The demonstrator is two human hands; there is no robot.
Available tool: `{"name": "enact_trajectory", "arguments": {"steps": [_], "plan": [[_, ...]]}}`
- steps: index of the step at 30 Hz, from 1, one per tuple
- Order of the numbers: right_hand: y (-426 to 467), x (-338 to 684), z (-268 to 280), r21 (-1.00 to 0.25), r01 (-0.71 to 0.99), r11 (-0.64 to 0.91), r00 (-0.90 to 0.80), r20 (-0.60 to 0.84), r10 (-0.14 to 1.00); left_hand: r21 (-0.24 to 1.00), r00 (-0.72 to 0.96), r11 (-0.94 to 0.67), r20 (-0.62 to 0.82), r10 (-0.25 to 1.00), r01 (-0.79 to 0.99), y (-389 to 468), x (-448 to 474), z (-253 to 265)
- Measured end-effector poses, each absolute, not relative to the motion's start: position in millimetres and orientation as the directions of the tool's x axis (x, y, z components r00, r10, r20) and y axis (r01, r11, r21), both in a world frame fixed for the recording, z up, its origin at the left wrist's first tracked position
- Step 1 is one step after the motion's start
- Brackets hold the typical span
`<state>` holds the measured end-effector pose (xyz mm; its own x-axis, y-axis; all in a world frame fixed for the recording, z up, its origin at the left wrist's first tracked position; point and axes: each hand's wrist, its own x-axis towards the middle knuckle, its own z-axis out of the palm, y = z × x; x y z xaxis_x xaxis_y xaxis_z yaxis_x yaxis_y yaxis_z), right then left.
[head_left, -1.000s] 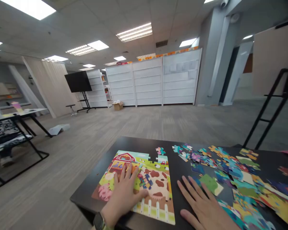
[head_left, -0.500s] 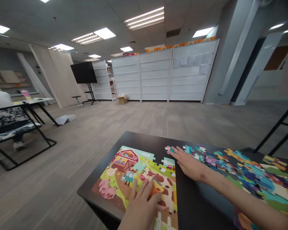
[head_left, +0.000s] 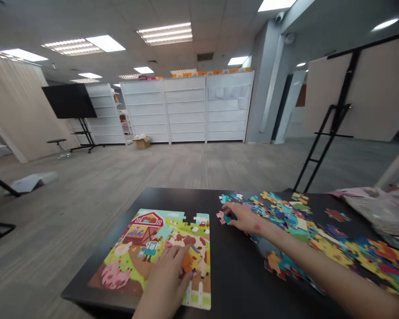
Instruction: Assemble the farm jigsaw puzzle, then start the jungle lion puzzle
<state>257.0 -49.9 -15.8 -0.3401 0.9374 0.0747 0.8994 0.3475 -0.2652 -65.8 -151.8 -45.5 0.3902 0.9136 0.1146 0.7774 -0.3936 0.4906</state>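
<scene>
A farm jigsaw puzzle point(head_left: 138, 261) lies on the black table with a barn, cow, pig and farmer on it. A piece-shaped gap shows in its top edge, right of the middle. My left hand point(head_left: 166, 277) rests on the lower middle of the puzzle, fingers extended and thumb apart. To the right, my right hand point(head_left: 244, 217) is bent over the near-left end of the loose pieces, thumb and fingers apart. Pink and teal puzzle pieces point(head_left: 222, 217) lie at its fingertips, partly covered by them.
Many loose puzzle pieces point(head_left: 306, 221) are spread across the right side of the black table point(head_left: 232, 274). A plastic bag point(head_left: 385, 208) sits at the far right. Behind the table stand an easel-like stand point(head_left: 322, 150), white shelves point(head_left: 186, 110) and a screen on wheels point(head_left: 69, 101).
The view has turned right, bringing the stand and bag into sight. My right hand's flat, stretched fingers have curled down by the pink and teal pieces. My left hand remains on the puzzle.
</scene>
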Motion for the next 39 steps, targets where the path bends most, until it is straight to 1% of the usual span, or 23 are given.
{"name": "enact_trajectory", "arguments": {"steps": [3,5,9,10,12,14,15,16,18,20,23,26,29,35,39], "plan": [[-75.4,264.2,-10.7,-0.272,0.893,0.357,-0.349,0.080,0.934,0.565,0.408,-0.394,0.109,0.906,0.725,-154.8,-53.8,-33.3],[-89.8,269.1,-16.1,-0.227,0.905,0.359,-0.338,0.130,0.932,0.605,0.417,-0.401,0.124,0.901,0.688,-159.0,-36.9,-24.3],[-101.1,281.7,-45.3,0.031,0.961,0.276,-0.271,0.329,0.905,0.620,0.449,-0.461,0.189,0.873,0.635,-161.5,11.2,-13.2],[-101.4,284.7,-52.3,0.079,0.964,0.256,-0.266,0.368,0.891,0.631,0.455,-0.472,0.204,0.867,0.616,-159.7,20.7,-12.0],[-102.2,289.7,-60.3,0.109,0.963,0.248,-0.270,0.438,0.857,0.660,0.465,-0.507,0.259,0.846,0.554,-154.7,28.6,-10.4],[-105.0,292.5,-59.6,0.057,0.954,0.296,-0.285,0.490,0.824,0.635,0.467,-0.535,0.293,0.834,0.558,-148.5,17.9,-10.1],[-107.1,292.7,-56.7,0.009,0.943,0.332,-0.291,0.507,0.812,0.582,0.463,-0.536,0.286,0.839,0.612,-144.7,5.9,-10.8],[-109.3,291.8,-53.0,-0.047,0.929,0.368,-0.292,0.518,0.804,0.515,0.443,-0.508,0.254,0.860,0.690,-140.2,-9.6,-12.5],[-113.9,287.0,-45.3,-0.170,0.887,0.429,-0.290,0.518,0.805,0.482,0.375,-0.435,0.220,0.900,0.761,-129.2,-46.3,-18.8],[-119.4,277.8,-39.3,-0.276,0.832,0.480,-0.309,0.489,0.816,0.440,0.307,-0.353,0.173,0.936,0.826,-118.5,-82.2,-27.6],[-131.4,260.1,-33.3,-0.368,0.732,0.574,-0.444,0.381,0.811,0.378,0.206,-0.235,0.116,0.972,0.896,-110.2,-119.5,-38.6],[-143.5,247.0,-29.2,-0.421,0.669,0.612,-0.570,0.238,0.787,0.341,0.175,-0.202,0.107,0.979,0.918,-108.2,-132.8,-41.3],[-147.4,244.5,-28.3,-0.440,0.687,0.578,-0.574,0.159,0.804,0.333,0.188,-0.223,0.137,0.973,0.916,-100.7,-132.4,-37.8],[-142.4,252.5,-33.1,-0.486,0.682,0.546,-0.531,0.184,0.827,0.379,0.277,-0.336,0.203,0.939,0.862,-69.3,-125.4,-28.6],[-144.0,252.4,-33.9,-0.484,0.693,0.534,-0.525,0.167,0.834,0.410,0.372,-0.434,0.225,0.901,0.802,-51.3,-117.6,-19.9]]}}
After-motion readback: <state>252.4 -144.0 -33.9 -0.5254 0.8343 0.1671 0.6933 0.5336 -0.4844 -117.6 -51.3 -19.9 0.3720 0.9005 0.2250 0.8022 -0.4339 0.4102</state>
